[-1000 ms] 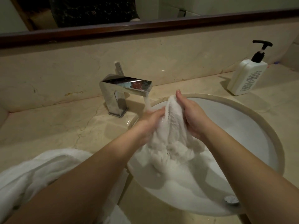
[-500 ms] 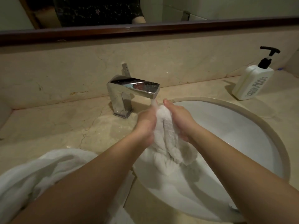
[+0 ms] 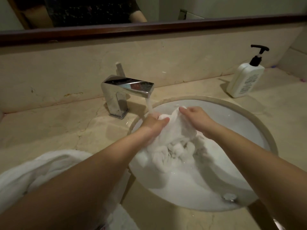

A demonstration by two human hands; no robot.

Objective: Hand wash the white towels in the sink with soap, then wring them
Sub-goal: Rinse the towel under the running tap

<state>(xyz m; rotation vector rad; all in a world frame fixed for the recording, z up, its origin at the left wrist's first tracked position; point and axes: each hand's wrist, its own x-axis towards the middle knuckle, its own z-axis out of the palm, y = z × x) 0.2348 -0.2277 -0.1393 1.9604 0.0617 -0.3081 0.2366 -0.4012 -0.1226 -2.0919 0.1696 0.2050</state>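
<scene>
Towels were the whole job, and the biggest thing in front of me was the marble bench (image 3: 49, 130), with a second white towel (image 3: 41, 171) heaped on it at my left elbow, its edge hanging over the front. Next came the sink (image 3: 249, 130), a white oval bowl set into that bench, holding shallow water around the drain (image 3: 230, 197). Bunched up in the bowl lay the wet towel (image 3: 174, 146) I was washing, its top lifted toward the faucet (image 3: 127, 90), which was running a stream down onto the cloth. My left hand (image 3: 153, 125) was curled round a fold of that towel right under the stream, and my right hand (image 3: 196, 118) pinched the far fold just beside it, fingers bent over the cloth. The soap bottle (image 3: 245, 80) stood well apart at the back right.

I judged the risks plain enough. Water striking the raised fold could splash over the rim onto the bench and wet the waiting towel. The heaped towel could slide off if my arm nudged it. Cloth settling over the drain with the tap open might let the bowl fill.
</scene>
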